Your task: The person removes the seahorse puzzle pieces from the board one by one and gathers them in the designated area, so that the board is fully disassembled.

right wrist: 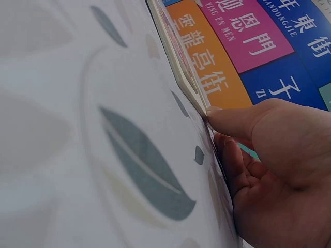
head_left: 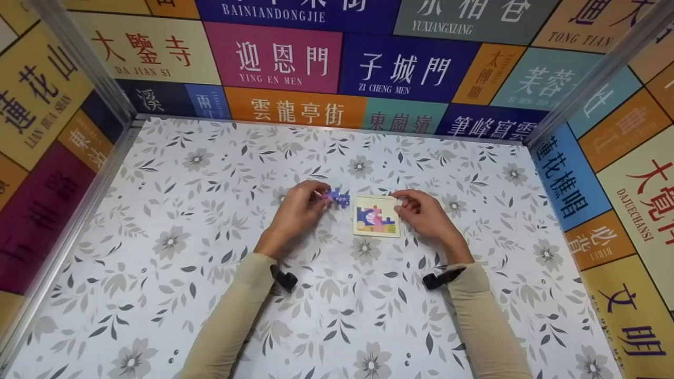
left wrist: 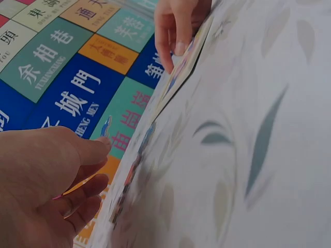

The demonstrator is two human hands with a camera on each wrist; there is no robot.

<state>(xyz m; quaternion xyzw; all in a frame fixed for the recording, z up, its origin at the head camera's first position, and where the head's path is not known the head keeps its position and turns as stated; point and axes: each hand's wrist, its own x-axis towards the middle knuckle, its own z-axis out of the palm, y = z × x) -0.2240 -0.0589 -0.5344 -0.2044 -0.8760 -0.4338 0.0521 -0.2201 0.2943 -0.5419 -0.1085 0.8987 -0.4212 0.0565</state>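
Observation:
A small square jigsaw puzzle tray [head_left: 376, 235] with a pale rim lies on the table, partly filled with blue, pink and yellow pieces. My right hand [head_left: 424, 209] grips its right side near the far corner; in the right wrist view the thumb [right wrist: 232, 121] lies against the rim, other fingers curled below. Left of the tray, loose purple-blue puzzle pieces [head_left: 339, 199] lie in a cluster. Beside them my left hand [head_left: 303, 205] pinches a small puzzle piece [left wrist: 106, 125], of which a blue edge shows above the thumb; the fingers hide most of it.
The table is covered with a white cloth [head_left: 221, 305] printed with grey flowers and leaves. Panels with coloured sign blocks [head_left: 279, 58] stand along the back and both sides. Each wrist wears a dark strap with a small camera [head_left: 287, 280].

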